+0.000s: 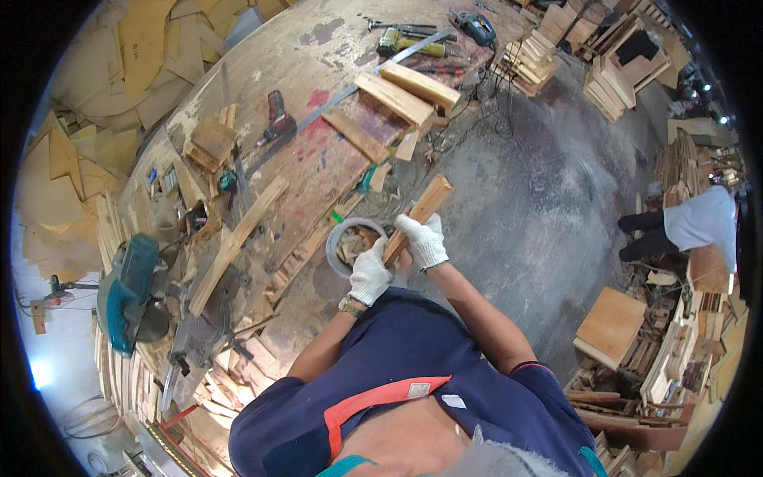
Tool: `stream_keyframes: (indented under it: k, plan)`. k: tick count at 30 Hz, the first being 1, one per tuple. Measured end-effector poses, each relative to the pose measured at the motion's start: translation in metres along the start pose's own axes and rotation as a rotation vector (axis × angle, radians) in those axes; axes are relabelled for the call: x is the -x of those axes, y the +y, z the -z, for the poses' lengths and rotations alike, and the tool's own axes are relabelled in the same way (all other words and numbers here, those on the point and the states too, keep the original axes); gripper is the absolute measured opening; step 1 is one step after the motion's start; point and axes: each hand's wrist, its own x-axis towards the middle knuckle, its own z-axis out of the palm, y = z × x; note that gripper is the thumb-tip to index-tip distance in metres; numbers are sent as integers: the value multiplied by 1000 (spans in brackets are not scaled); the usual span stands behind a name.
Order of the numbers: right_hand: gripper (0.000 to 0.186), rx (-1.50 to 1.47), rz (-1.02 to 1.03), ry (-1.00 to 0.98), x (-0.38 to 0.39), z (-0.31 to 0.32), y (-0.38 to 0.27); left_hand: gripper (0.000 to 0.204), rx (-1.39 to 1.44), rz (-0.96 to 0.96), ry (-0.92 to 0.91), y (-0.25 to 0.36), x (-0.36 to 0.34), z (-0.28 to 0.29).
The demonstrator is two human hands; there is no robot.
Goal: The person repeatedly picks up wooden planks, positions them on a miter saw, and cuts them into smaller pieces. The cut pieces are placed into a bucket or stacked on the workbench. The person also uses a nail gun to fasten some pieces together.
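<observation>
Both my hands wear white knit gloves and grip a short wooden board (429,195), held at a slant in front of my body. My left hand (369,274) is closed on its lower end, with a watch on that wrist. My right hand (425,238) holds it a little higher up. Just left of the board, a white bucket (332,246) holds wood offcuts (350,242), partly hidden by my left hand. Behind it is the worn workbench (278,199), with a long wooden strip (238,242) lying over toward the miter saw (127,294).
The bench carries a red drill (278,119), a metal straightedge (314,111), board pieces (397,91) and hand tools (405,44). Yellowish sheets (143,56) lie at upper left. On the grey floor (540,207) at right are wood piles (608,322), and another person (691,226) bends there.
</observation>
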Motion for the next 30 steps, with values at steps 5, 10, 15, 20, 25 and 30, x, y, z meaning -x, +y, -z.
stream_keyframes:
  k: [5,10,15,20,25,30]
  plan:
    - [74,236,18,-273,-81,-1,-69,33,492,-40,192,1,-86,9]
    - [71,350,-35,-274,-160,22,-108,23,562,320,297,-27,-154,32]
    - [53,380,24,-193,-245,38,-124,27,783,597,422,-45,-176,43]
    - [51,788,329,-236,-378,37,-146,13,1044,653,652,-36,-178,41]
    - [39,1114,780,-165,-535,24,-162,12,1083,642,879,-8,-194,22]
    - [34,1230,1030,-201,-668,3,-181,12,1176,686,1093,38,-232,3]
